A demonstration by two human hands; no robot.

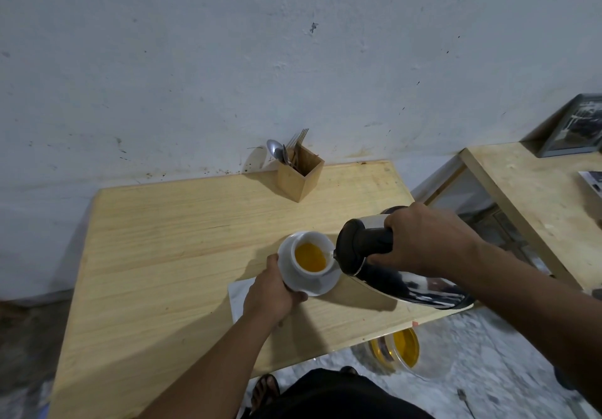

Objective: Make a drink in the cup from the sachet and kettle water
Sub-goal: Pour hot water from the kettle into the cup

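Note:
A white cup (325, 264) holding orange-yellow liquid (310, 256) sits on a white saucer (293, 275), both lifted and tilted over the wooden table (182, 242). My left hand (272, 291) grips the saucer's near edge. My right hand (423, 239) clasps the black handle of a steel kettle (417, 285). The kettle is tipped left, with its black lid and spout (337, 254) touching the cup's right rim. No sachet is in sight.
A white mat (239, 294) lies on the table under my left hand. A wooden holder with spoons and forks (299, 171) stands at the back edge by the wall. A second wooden table (537, 210) is to the right. A clear tub with yellow contents (399, 348) sits on the floor.

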